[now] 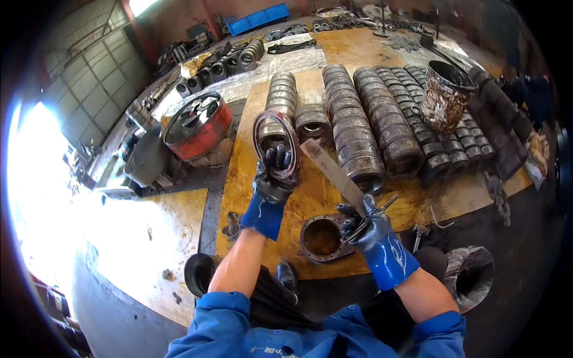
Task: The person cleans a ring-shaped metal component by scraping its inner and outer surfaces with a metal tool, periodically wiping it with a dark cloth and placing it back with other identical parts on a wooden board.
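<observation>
At left, a ring (293,143) is grasped by the left hand (271,190); at right, a bar (335,177) is clasped by the right hand (371,227).

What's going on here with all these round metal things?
A person in gloves holds up a ring in the left hand and a long flat strip in the right hand. The strip's tip is close to the ring, but I can't tell if they touch. Below, a round metal housing sits on a yellow board, and rows of metal cylinders lie beyond.
</observation>
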Demonstrator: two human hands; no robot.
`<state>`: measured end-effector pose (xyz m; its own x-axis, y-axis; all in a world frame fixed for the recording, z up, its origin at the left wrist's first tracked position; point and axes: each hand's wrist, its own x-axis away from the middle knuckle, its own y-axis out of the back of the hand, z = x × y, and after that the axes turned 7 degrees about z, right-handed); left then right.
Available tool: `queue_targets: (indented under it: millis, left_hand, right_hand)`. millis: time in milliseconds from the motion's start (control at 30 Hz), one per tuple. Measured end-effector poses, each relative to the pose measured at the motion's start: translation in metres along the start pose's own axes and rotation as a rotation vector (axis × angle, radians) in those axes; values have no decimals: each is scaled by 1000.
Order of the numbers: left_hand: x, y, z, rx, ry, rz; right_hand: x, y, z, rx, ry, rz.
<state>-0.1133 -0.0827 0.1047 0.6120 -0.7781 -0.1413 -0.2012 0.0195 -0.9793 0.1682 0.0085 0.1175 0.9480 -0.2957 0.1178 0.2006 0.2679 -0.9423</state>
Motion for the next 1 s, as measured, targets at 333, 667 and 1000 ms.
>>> queue_targets:
  millis: [333,667,1000]
  left_hand:
    - [-3,14,23,-348,176,24]
    - [-28,-7,34,152,135,134]
    - [-26,11,1,-867,-30,247]
  right_hand:
    - [11,28,42,-10,13,356]
    - [3,-12,9,-133,156,-70]
    - [-8,7,-31,945,233,-243]
